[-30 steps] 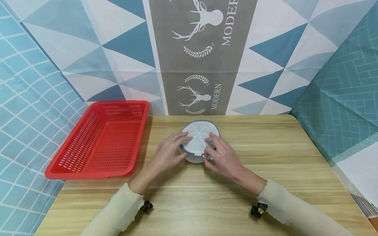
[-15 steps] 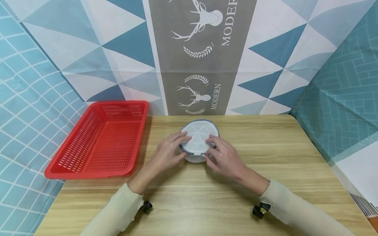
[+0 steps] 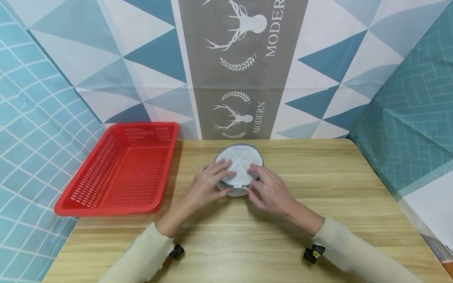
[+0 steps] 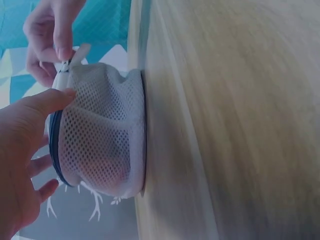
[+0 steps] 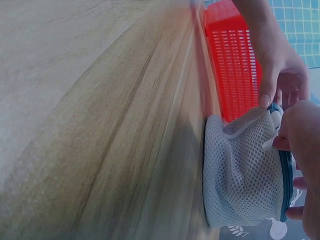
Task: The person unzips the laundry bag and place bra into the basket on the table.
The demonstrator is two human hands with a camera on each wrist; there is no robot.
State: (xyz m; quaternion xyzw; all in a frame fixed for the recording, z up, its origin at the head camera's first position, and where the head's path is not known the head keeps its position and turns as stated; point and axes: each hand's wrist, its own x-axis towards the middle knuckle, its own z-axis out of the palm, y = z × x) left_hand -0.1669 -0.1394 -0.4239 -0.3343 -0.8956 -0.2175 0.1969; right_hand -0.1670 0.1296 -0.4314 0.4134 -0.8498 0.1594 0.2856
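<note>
A round white mesh laundry bag (image 3: 238,157) with a dark grey-blue zipped rim stands on the table. Its mesh side (image 4: 100,130) bulges in the left wrist view, and something faintly pinkish shows through. My left hand (image 3: 209,181) holds the bag at the rim, thumb on the front side and fingers spread over the lid. At the front of the rim, my right hand (image 3: 270,190) pinches the small zipper pull (image 3: 245,188) between thumb and forefinger. Its other fingers rest on the lid, and they partly hide the rim in the right wrist view.
A red perforated plastic basket (image 3: 141,173) stands left of the bag, nothing visible in it. The wooden table (image 3: 233,243) meets a patterned wall covering (image 3: 233,70) at the back. Small black wrist cameras (image 3: 313,253) sit at both sleeves.
My left hand has shifted slightly right and nearer, its thumb lower on the bag's front. The right hand keeps its pinch at the zipper and has moved slightly right.
</note>
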